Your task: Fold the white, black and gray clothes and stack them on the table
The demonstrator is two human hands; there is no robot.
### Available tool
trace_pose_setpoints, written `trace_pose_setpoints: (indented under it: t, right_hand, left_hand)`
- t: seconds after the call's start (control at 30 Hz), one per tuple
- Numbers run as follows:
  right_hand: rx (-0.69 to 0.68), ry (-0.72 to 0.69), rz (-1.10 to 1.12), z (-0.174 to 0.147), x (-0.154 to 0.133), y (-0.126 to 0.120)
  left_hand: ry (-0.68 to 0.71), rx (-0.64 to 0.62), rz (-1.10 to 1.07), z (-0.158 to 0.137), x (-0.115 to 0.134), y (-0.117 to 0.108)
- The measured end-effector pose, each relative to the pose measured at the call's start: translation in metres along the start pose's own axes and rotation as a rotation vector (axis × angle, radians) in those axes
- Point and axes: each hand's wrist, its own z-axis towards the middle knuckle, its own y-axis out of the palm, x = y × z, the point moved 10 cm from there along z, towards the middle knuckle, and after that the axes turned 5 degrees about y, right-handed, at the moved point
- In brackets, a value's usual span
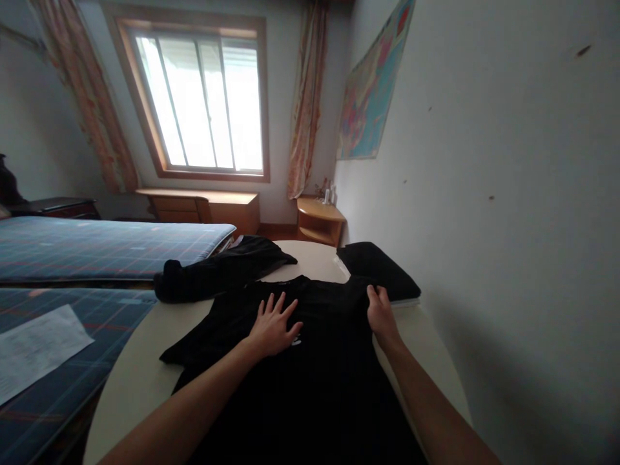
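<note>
Left hand lies spread on a black shirt; right hand pinches its edge.

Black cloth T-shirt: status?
Left hand: grip open, flat on T-shirt. Right hand: grip pinching sleeve. Spread on round cream table. Folded black cloth beyond right hand.

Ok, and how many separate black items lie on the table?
3: the shirt spread in the middle, a bunched piece at far left, a folded piece at far right. More could be hidden in the folds.
</note>
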Motion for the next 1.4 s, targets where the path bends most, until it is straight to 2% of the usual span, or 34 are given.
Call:
trace_pose_setpoints:
  t: [0.2, 0.33, 0.4, 0.5, 0.57, 0.63, 0.8, 1.0, 1.2, 1.4]
  right_hand:
    - [-0.102, 0.073, 0.036, 0.002, 0.010, 0.011]
    - [-0.169, -0.023, 0.039, -0.008, -0.009, 0.017]
    - [-0.290, -0.127, 0.020, -0.023, -0.026, 0.027]
    - [-0.610, -0.272, -0.022, -0.057, -0.049, 0.052]
    - [-0.729, -0.334, -0.054, -0.073, -0.057, 0.059]
    - [-0.719, -0.359, -0.104, -0.074, -0.057, 0.056]
    - [-0.585, -0.380, -0.363, -0.055, -0.036, 0.043]
    - [-0.522, -0.308, -0.649, -0.042, -0.011, 0.031]
    - [-0.638, -0.311, -0.592, -0.051, -0.013, 0.028]
    - [-0.684, -0.274, -0.589, -0.051, -0.005, 0.026]
  left_hand:
    - [0.022, 0.041, -0.033, -0.002, -0.001, -0.005]
    - [0.223, 0.059, -0.036, -0.004, 0.023, -0.015]
    - [0.275, 0.023, -0.064, -0.004, 0.029, -0.013]
    - [0.240, 0.012, -0.113, -0.003, 0.025, -0.011]
    - [0.237, 0.032, -0.139, -0.002, 0.024, -0.012]
    - [0.254, 0.041, -0.159, -0.003, 0.025, -0.013]
    - [0.316, 0.001, -0.163, -0.002, 0.033, -0.013]
    - [0.273, 0.095, -0.117, 0.015, 0.039, -0.027]
    - [0.316, 0.095, -0.131, 0.057, 0.060, -0.023]
    - [0.269, 0.085, -0.167, 0.108, 0.065, -0.010]
